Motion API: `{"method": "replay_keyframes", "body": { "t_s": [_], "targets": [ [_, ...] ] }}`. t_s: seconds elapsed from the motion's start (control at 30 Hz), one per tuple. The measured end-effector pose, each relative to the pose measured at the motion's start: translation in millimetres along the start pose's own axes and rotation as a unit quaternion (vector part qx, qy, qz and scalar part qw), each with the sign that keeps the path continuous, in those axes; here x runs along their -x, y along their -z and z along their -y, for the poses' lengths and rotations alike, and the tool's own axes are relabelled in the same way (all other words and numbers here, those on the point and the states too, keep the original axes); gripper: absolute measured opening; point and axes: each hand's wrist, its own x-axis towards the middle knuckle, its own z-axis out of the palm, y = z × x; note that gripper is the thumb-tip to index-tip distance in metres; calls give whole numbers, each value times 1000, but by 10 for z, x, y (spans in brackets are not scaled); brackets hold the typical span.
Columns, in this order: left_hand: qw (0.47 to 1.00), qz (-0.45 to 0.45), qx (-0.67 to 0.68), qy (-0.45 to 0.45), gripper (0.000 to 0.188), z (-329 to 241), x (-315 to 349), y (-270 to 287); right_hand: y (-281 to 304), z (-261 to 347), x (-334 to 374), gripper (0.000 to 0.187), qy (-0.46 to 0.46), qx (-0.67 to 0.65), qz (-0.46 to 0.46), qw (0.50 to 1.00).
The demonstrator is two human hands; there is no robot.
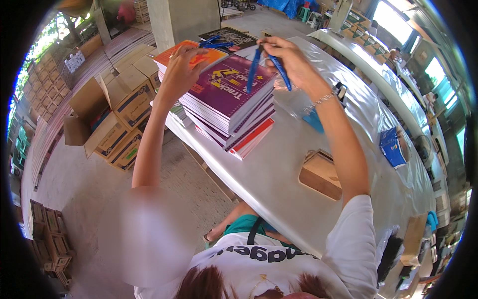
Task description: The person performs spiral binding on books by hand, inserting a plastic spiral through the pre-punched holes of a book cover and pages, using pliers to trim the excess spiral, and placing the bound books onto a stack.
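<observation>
A tall stack of purple-covered notebooks (221, 92) stands on the table in front of me, with red-edged notebooks (254, 139) at its bottom. Behind it on the left, an orange notebook (172, 55) tops another pile. My left hand (185, 62) is over that orange cover, fingers curved and apart, holding nothing that I can see. Above the right side of the purple stack, my right hand (286, 55) grips two slim blue pens (281, 73) that splay downward in a V. More blue pens (219, 45) lie beyond my left hand, by a black printed cover (234, 37).
A wooden block (321, 174) and a blue packet (393, 147) rest on the plastic-covered table (279, 189). Clear plastic (294, 102) lies by my right wrist. Open cardboard boxes (117, 109) stand on the floor to the left. A concrete pillar (181, 20) rises beyond the table.
</observation>
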Motion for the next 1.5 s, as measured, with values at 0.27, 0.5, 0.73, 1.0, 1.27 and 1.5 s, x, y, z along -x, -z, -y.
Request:
{"method": "replay_keyframes", "body": {
  "t_s": [0.27, 0.5, 0.73, 1.0, 1.27, 1.5],
  "targets": [
    [995, 71, -65, 32, 33, 916, -683, -479, -482, -161, -625, 19, -43, -52, -22, 998],
    [988, 145, -51, 25, 28, 1164, -906, -609, -313, 60, -652, 27, -18, 201, -78, 976],
    [992, 46, -114, 5, 24, 1342, -881, -911, -130, -199, -974, 14, -53, 124, -128, 983],
    [979, -78, 84, 169, 34, 1418, -856, -633, -414, -567, -1557, 7, -64, -95, -202, 973],
    [955, -115, 186, 200, 39, 1342, -744, -480, -232, -897, -1965, 7, -105, -40, -204, 973],
    [992, -36, 70, 97, 31, 1870, -685, -259, -252, -575, -1466, 21, 56, -64, -19, 996]
  ]
}}
